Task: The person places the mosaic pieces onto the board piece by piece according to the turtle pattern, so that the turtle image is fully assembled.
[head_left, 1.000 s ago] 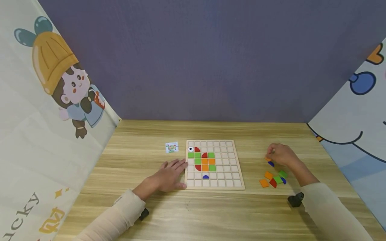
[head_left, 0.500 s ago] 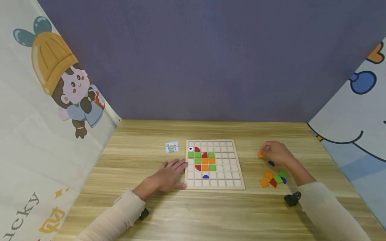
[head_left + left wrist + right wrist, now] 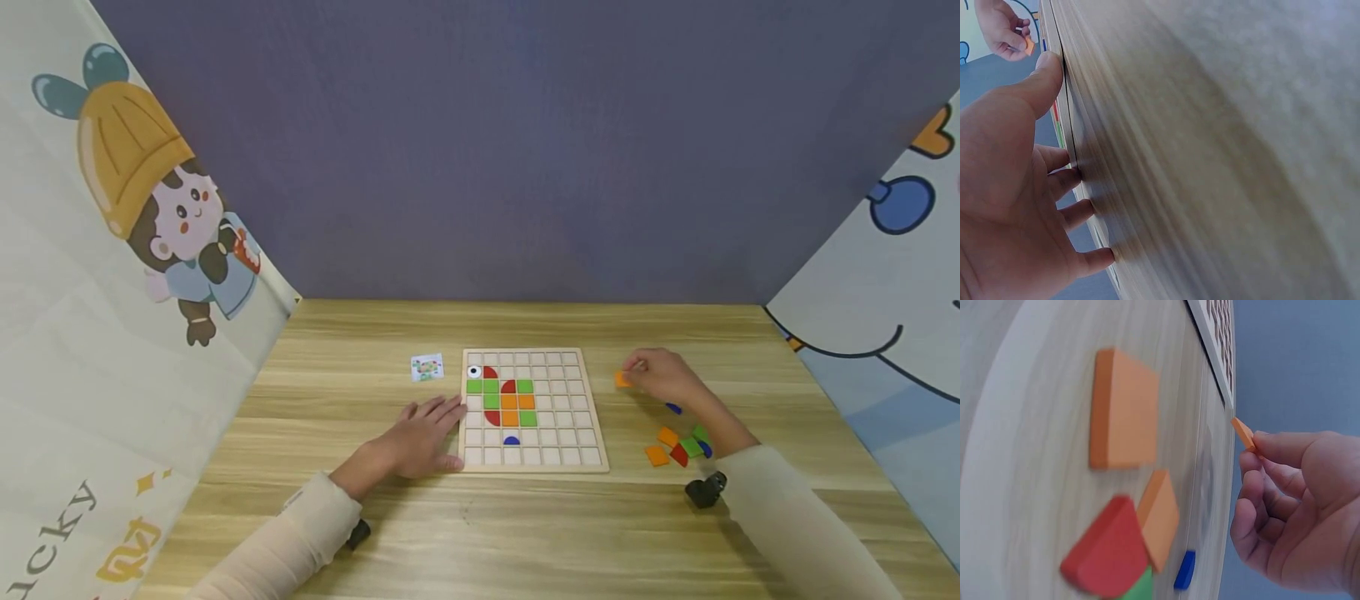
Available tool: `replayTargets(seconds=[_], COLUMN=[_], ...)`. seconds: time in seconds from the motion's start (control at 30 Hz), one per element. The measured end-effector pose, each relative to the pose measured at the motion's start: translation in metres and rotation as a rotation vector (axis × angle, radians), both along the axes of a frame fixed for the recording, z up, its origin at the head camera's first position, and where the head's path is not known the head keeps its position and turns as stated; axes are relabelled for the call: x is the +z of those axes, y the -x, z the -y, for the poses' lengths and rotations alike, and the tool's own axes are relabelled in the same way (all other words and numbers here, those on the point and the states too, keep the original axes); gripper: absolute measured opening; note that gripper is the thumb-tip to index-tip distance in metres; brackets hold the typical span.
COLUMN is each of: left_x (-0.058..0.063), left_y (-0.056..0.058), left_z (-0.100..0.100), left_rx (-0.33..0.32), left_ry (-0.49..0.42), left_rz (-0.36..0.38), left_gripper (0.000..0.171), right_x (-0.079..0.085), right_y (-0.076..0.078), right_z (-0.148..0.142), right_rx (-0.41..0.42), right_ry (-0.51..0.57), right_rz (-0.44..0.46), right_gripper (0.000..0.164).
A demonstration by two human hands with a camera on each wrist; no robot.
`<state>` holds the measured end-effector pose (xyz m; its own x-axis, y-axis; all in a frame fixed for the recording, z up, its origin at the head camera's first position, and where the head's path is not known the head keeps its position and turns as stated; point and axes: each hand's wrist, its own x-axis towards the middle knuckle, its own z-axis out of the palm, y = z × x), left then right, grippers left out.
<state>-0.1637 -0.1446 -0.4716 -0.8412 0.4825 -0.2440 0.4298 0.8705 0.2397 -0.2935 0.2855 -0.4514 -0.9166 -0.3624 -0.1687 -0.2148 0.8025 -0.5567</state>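
My right hand (image 3: 663, 376) pinches an orange square tile (image 3: 1244, 434) between thumb and fingertips, above the table to the right of the board. At the left edge of the wooden grid board (image 3: 566, 417) lies my left hand (image 3: 420, 437), fingers spread and touching the frame; the left wrist view shows its straight fingers (image 3: 1079, 214) against the edge. On the board, green, orange and red tiles join a round eye tile (image 3: 474, 372), and a blue half-circle (image 3: 512, 441) sits lower down, apart from them.
Right of the board lie loose tiles: orange squares (image 3: 657, 456), a red quarter-circle (image 3: 678, 455), green squares (image 3: 691, 447) and blue half-circles (image 3: 674, 408). A small picture card (image 3: 427, 367) lies left of the board. A dark wall (image 3: 525, 167) rises behind the table.
My right hand has moved left toward the board, carrying the orange tile away from the loose pieces. My left hand has stayed in place.
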Motion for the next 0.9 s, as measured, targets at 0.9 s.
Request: replayTargets(seconds=[0.9], left_x=[0.0], left_y=[-0.001], left_z=[0.0], left_rx=[0.013], left_ry=[0.009], left_rz=[0.002], left_gripper=[0.089], right_x=[-0.007], right_y=[0.0], right_z=[0.069], right_rx=[0.071], right_ry=[0.093], right_rz=[0.038], right_gripper=[0.019])
